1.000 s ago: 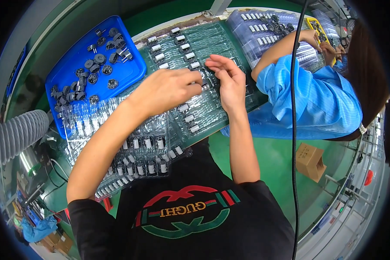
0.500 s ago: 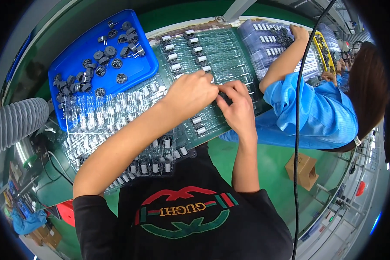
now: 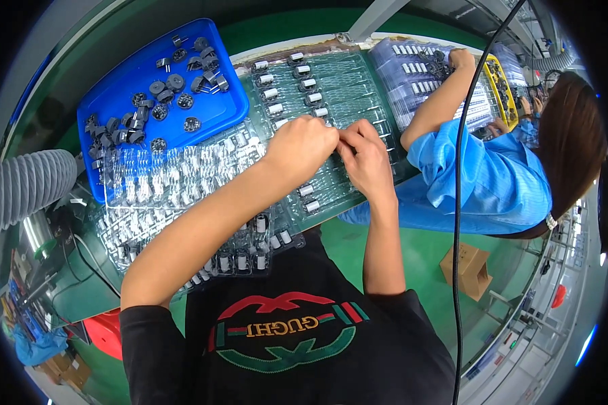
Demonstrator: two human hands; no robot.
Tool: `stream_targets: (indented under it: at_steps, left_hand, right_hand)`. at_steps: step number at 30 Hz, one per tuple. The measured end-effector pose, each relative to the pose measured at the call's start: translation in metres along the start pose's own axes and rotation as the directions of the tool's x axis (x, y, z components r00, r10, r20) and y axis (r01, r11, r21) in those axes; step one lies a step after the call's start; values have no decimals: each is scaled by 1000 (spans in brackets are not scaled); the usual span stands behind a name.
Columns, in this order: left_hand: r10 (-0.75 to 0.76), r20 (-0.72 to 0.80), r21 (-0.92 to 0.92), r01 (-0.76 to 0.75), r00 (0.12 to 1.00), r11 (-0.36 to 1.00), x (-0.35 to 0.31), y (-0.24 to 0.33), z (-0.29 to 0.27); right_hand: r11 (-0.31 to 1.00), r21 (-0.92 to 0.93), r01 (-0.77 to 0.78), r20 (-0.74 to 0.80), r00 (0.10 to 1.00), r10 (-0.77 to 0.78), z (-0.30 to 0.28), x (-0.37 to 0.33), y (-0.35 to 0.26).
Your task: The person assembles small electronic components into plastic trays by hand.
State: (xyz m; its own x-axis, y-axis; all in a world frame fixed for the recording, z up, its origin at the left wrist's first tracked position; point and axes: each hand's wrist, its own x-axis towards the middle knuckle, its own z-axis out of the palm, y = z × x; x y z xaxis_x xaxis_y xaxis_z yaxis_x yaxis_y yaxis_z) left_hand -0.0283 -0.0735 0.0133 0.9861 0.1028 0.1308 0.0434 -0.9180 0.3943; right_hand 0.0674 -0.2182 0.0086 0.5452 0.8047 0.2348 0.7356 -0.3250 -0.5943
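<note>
My left hand [image 3: 300,147] and my right hand [image 3: 368,163] meet over a clear plastic blister tray [image 3: 351,81]. Both are closed, thumbs and fingertips pinched together at one spot. Whatever lies between the fingertips is hidden. Small parts with white cylinders and dark round ends [image 3: 267,79] fill two columns of the tray on its left side; my left hand and wrist cover some of them. Toward the tray's right, the long slots show no such parts. Close to my left forearm lie more clear blister trays [image 3: 148,177], stacked and overlapping, some holding similar white parts.
A blue tray [image 3: 213,123] at the far left holds loose dark round parts [image 3: 184,101]. To the right, a co-worker's bare arm [image 3: 434,102] reaches over stacked clear trays [image 3: 393,64], beside a yellow tray [image 3: 514,101]. A black cable [image 3: 458,223] hangs down; a grey hose [image 3: 30,189] stands left.
My hands stay pinched together over the same tray, with only a slight shift of the fingers. The whole view has moved a little.
</note>
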Motion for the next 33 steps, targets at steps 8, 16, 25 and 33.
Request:
stream_targets:
  at_steps: [8, 16, 25, 33]
  left_hand:
    - [-4, 28, 12, 3, 1000, 1000, -2, 3, -5]
    - [-254, -256, -200, 206, 933, 958, -99, -21, -104]
    - [-283, -129, -13, 284, 950, 959, -220, -4, -111]
    - [-168, -93, 165, 181, 981, 970, -211, -3, -77]
  right_hand:
    - [957, 225, -183, -57, 978, 201, 6, -15, 4]
    - [996, -86, 36, -262, 963, -57, -2, -18, -18]
    - [880, 133, 456, 160, 866, -473, 29, -48, -116]
    - [798, -156, 582, 295, 799, -524, 45, -43, -128]
